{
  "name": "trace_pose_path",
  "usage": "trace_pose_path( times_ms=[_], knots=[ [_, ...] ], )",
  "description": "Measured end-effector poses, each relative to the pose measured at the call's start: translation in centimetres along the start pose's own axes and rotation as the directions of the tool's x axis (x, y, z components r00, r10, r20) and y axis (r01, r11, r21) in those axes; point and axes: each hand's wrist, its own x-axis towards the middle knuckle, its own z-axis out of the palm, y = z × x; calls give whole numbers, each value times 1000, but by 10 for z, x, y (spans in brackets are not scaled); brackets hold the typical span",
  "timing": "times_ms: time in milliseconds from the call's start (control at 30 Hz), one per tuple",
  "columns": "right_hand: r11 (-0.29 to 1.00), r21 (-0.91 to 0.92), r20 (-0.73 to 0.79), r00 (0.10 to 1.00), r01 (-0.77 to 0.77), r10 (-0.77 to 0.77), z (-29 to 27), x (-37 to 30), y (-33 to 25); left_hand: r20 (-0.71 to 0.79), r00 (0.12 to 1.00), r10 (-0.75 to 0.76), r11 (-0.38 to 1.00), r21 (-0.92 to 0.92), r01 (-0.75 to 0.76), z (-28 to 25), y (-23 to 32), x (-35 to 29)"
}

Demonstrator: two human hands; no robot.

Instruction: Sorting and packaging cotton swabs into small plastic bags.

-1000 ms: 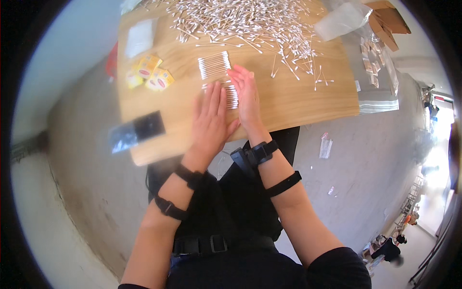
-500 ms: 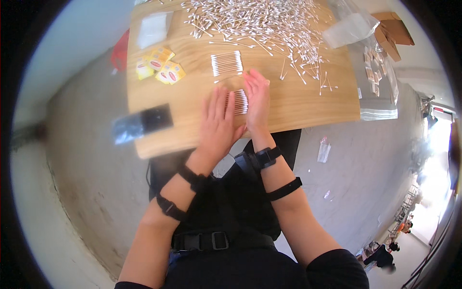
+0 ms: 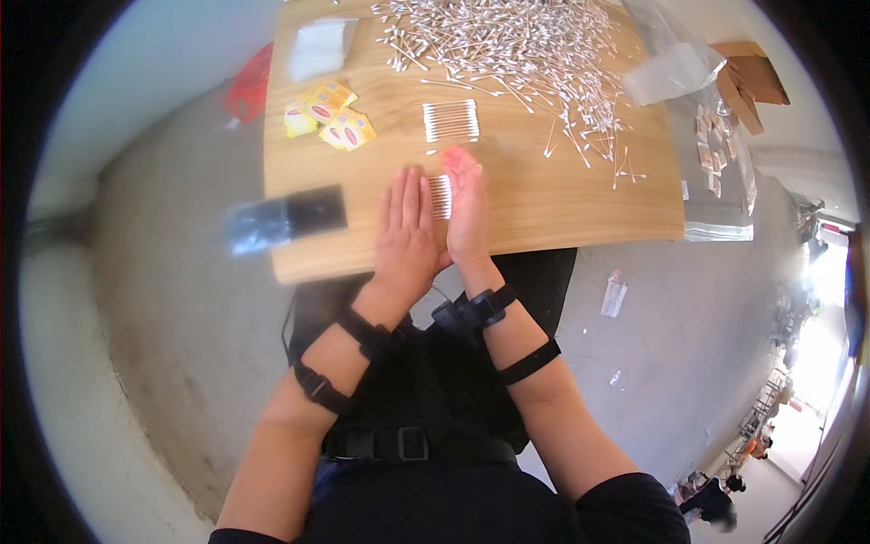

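Observation:
Near the table's front edge a row of cotton swabs (image 3: 441,198) lies side by side between my hands. My left hand (image 3: 405,236) rests flat with its fingers stretched out, its palm side down, covering the row's left part. Against the row's right end my right hand (image 3: 467,213) stands on its edge, fingers extended and palm turned toward the left hand. A second neat row of cotton swabs (image 3: 450,121) sits just beyond my fingertips, with a single swab lying across below it. Farther back spreads a big loose heap of cotton swabs (image 3: 507,41).
Yellow printed packets (image 3: 335,118) and a clear plastic sleeve stack (image 3: 319,47) lie at the table's left. A dark film pouch (image 3: 290,220) overhangs the left edge. To the right are a clear plastic bag (image 3: 675,72) and an open cardboard box (image 3: 752,86).
The view has shifted a little. Relative to the table, both hands and the row between them have moved left, and the left hand's fingers have drawn closer together.

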Motion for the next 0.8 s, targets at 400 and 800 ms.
trace_pose_path(
  times_ms=[400, 800],
  knots=[
    [565, -798, 263, 965, 212, 10, -14, 26, -25, -81, 996, 34, 996, 86, -27, -4, -18, -8],
    [992, -127, 117, 993, 12, 3, 6, -5, 5, 44, 999, -18, 1000, -2, 18, -11, -20, -11]
  ],
)
